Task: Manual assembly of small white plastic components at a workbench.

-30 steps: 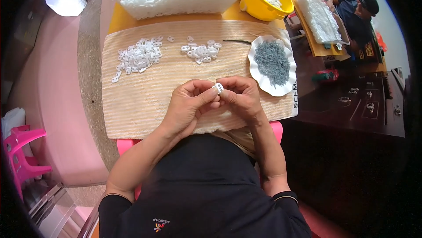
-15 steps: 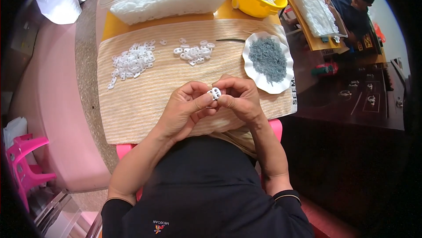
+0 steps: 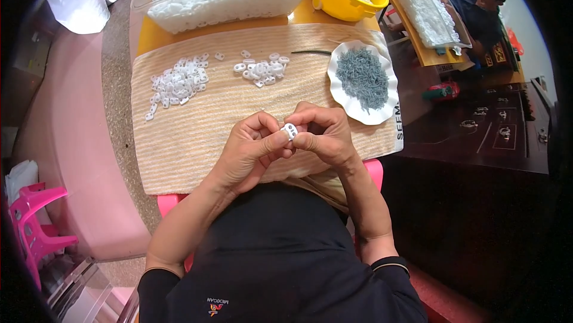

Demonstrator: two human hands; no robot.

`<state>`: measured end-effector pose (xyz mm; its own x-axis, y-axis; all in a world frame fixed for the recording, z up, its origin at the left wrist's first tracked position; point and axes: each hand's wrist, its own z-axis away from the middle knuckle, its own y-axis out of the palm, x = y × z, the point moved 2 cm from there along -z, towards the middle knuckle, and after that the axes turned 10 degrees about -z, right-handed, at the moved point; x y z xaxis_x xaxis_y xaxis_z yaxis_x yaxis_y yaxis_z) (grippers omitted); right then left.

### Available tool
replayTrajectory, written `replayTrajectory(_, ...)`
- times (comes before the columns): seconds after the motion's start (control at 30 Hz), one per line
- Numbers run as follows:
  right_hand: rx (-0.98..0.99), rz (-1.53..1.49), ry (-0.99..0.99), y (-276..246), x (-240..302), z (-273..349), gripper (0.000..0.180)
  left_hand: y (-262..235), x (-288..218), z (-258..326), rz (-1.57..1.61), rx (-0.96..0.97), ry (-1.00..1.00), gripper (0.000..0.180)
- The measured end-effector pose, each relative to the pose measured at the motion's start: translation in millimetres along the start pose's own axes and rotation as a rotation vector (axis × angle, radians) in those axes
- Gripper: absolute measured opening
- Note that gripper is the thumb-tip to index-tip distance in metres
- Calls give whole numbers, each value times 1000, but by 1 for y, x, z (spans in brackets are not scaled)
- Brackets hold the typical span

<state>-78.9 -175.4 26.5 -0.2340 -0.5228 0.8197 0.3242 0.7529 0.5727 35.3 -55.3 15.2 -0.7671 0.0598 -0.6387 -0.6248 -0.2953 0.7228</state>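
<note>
Between the fingertips of both hands, a small white cord lock (image 3: pixel 290 131) with two dark holes in its oval face is held over the cloth. My left hand (image 3: pixel 256 142) pinches its left side between thumb and fingers. My right hand (image 3: pixel 325 135) grips the right side, thumb in front and index finger curled over the top. The fingers hide most of the part's lower half. Beyond the hands lie two heaps of white plastic parts: a larger pile (image 3: pixel 179 82) at left, a smaller pile of oval pieces (image 3: pixel 261 71) in the middle.
A striped beige cloth (image 3: pixel 191 156) covers the near table. On its right is a white scalloped plate (image 3: pixel 382 113) of small grey springs (image 3: pixel 362 78), beside a thin dark rod (image 3: pixel 310 52). Behind stand a clear bin (image 3: pixel 233 9) and yellow basin (image 3: pixel 346 6) of white parts. Another person (image 3: pixel 477 9) sits far right.
The cord lock has turned slightly in my fingertips, and its two holes now face up more plainly. Both hands stay in nearly the same place. The view has shifted a little.
</note>
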Motion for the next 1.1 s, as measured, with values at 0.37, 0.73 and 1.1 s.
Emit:
replayTrajectory(0.37,26,99,-48,4,3,1,26,-1,6,-2,-38,16,50,12)
replayTrajectory(0.73,-30,124,182,-3,11,1,14,2,1,-2,-43,-70,-77,12)
replayTrajectory(1.1,-475,895,-376,-52,149,-93,25,3,3,3,-105,-151,-94,11)
